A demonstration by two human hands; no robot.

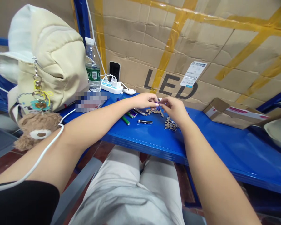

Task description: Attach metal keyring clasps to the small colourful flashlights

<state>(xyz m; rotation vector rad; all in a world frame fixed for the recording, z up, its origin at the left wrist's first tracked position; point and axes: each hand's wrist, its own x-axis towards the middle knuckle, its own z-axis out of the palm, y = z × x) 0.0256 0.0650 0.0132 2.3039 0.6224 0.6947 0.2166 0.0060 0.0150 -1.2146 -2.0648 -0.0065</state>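
Observation:
My left hand (147, 100) and my right hand (174, 108) meet above the blue shelf (224, 147), fingers pinched together on a small purple and metal part (159, 100) held between them. Under the hands lie two heaps of small round metal pieces (154, 111), one more (170, 124) just below my right hand. A black pen-like tube (145, 122) and a green one (125, 120) lie on the shelf to the left, beside several more tubes (132, 112).
A cream bag (49, 59) with a plush bear keyring (37, 128) stands at left, next to a water bottle (93, 67) and a white power strip (111, 86). An open cardboard box (234, 115) sits at right. A taped cardboard wall (201, 37) closes the back.

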